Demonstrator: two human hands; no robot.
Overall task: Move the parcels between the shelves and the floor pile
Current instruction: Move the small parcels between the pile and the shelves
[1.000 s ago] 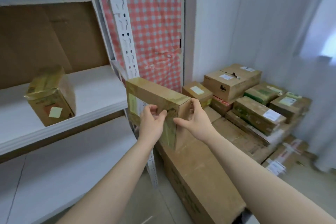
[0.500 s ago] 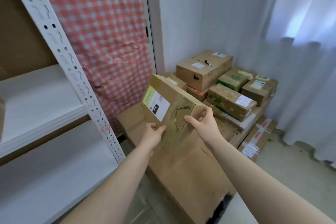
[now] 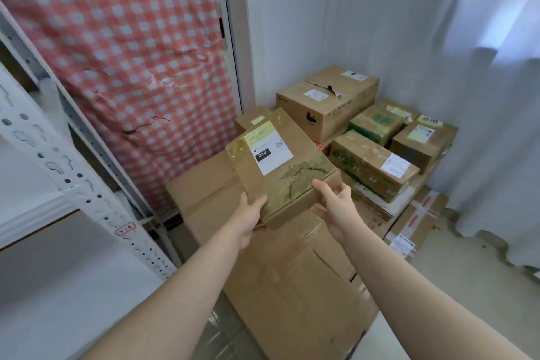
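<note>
– Over the flat carton [image 3: 292, 286], near end: both hands on one parcel [image 3: 295, 184], carried in the air, nothing under it touching.
– Grip?
– Left hand [image 3: 248, 219] pinches the near left corner, thumb on top. Its fingers are underneath, hidden, so can't tell their spread. Right hand [image 3: 336, 207] clamps the near right edge, thumb on top, fingers curled under.
– What changed?
– A second ago the parcel stood on edge right at the shelf post [image 3: 73, 184], left of the carton, with a shelf board and another box in view. Now it has swung right, clear of the post, label [image 3: 271, 152] face up. The view turned with it, and only a strip of shelf shows left of the carton.
– So shelf to floor?
– My read, yes. Carry leg is about done, set-down isn't.
– Where does it land?
– Pile [image 3: 374, 166] sits past the carton's far right corner, against the wall: taped boxes packed close, tops uneven. Bare carton top straight below the parcel looks the easier spot.
– Risks?
– Parcel's top skin is torn beside the right thumb and the tape is glossy. Both hands hold the near end only, so the far end could dip on release.
– Behind?
– Checked cloth [image 3: 131, 52] beyond the carton's far left, curtain [image 3: 496, 96] past the pile.
</note>
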